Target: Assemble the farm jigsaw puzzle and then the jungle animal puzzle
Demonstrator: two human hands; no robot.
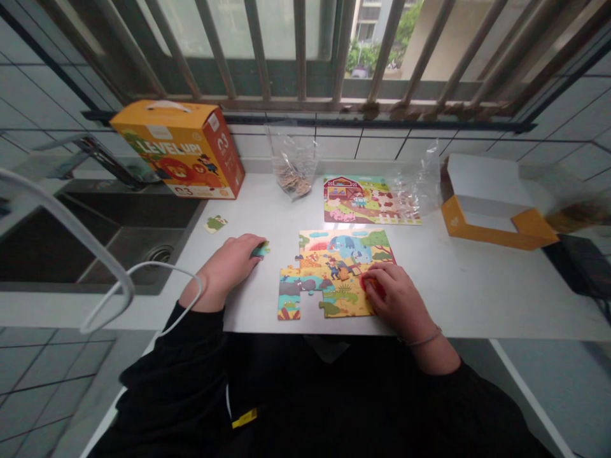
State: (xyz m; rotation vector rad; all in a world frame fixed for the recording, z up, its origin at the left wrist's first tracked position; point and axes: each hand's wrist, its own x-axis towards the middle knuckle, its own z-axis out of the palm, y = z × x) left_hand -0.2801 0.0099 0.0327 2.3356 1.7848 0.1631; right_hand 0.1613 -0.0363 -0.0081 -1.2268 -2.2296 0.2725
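A partly assembled jigsaw puzzle (344, 273) with an elephant and other animals lies flat on the white counter. A gap shows in its lower left part, and another at its upper left corner. Left of it, my left hand (233, 264) is closed on a small blue-green puzzle piece (261, 249), low over the counter. My right hand (398, 296) rests at the puzzle's right edge with fingers curled over a red patch; whatever is under them is mostly hidden. One loose green puzzle piece (216, 222) lies near the sink.
An orange box (191, 152) stands by the sink (157, 238). Behind the puzzle are a clear bag of pieces (294, 168), a farm picture (353, 203) and a crumpled clear bag (417, 187). An open box (496, 216) sits at right. A white cable (109, 254) hangs at left.
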